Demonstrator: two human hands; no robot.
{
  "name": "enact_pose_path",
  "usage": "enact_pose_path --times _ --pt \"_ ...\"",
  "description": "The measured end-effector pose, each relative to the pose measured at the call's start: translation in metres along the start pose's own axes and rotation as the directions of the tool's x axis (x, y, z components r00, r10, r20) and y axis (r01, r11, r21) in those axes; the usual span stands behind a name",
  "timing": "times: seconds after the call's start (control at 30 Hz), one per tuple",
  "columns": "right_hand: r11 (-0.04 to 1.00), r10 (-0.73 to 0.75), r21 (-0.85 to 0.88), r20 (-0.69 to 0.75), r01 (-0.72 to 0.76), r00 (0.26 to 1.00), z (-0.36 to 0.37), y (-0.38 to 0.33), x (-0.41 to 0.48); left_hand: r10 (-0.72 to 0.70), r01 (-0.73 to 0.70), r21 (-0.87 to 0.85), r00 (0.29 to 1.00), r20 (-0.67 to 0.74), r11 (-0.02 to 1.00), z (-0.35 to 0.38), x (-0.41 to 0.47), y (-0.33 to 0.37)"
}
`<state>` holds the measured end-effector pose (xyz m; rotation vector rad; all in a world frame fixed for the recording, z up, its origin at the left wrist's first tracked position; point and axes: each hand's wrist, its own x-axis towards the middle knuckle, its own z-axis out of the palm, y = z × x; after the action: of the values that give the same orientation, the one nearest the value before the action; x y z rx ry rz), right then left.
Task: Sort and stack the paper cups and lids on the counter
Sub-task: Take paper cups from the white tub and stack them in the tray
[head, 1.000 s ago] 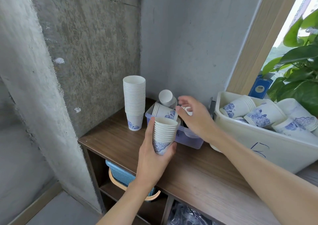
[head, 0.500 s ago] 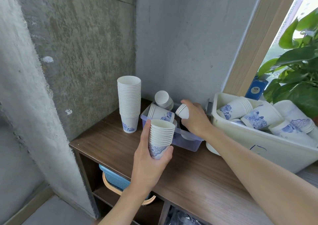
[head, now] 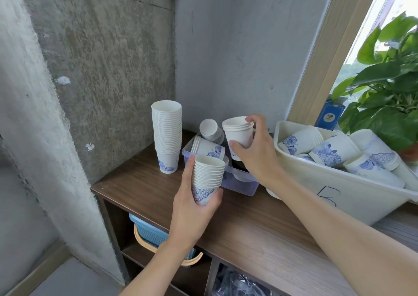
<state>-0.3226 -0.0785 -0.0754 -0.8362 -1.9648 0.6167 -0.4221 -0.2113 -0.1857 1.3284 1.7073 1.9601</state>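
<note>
While gripping a short stack of nested cups [head: 209, 175] in the left hand [head: 192, 214], thumb up one side and fingers curled round the blue-printed base, holds it upright and clear of the wooden counter [head: 147, 189], just in front of a clear plastic tub [head: 239, 183]. Pinches a smaller nest of cups [head: 238, 132] in the right hand [head: 257, 155] — fingertips at the rim, thumb low on the wall — mouth up, slightly tilted, above the tub and higher than the left-hand stack, not touching it. Beside the concrete wall, upright on the counter, a tall stack [head: 167, 132], left of the tub and apart from both hands. Inside the tub, loose cups [head: 208, 148] on their sides, one at the back with its mouth turned toward the camera. To the right, touching the right forearm's far side, a white bin [head: 328, 196] with a blue handwritten mark, heaped with more nested cups lying down. Behind the bin, a blue box [head: 330, 114] and a potted plant [head: 395, 92] at the window. Under the counter, on a shelf, a blue basket [head: 149, 234].
</note>
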Motion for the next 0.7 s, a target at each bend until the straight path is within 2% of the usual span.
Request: enact_pose_path --times 0.13,0.27,0.43,0.7 --pt "0.970 0.022 0.243 0.004 -0.022 1.000 -0.011 -0.023 -0.008 0.038 -0.039 0.025 0.999 0.032 0.999 -0.002 0.000 0.002" --pt "0.920 0.021 0.390 0.036 -0.034 0.999 -0.015 -0.034 -0.015 0.047 -0.049 0.023 0.997 0.069 0.999 -0.003 0.000 0.001" --pt "0.900 0.037 0.426 0.145 -0.096 0.989 -0.010 -0.036 -0.027 0.060 -0.063 0.023 0.993 0.099 0.998 -0.002 -0.001 0.000" --pt "0.876 0.051 0.462 0.198 -0.140 0.979 -0.009 -0.032 -0.032 0.103 -0.108 0.040 0.988 0.112 0.993 -0.001 -0.001 -0.001"
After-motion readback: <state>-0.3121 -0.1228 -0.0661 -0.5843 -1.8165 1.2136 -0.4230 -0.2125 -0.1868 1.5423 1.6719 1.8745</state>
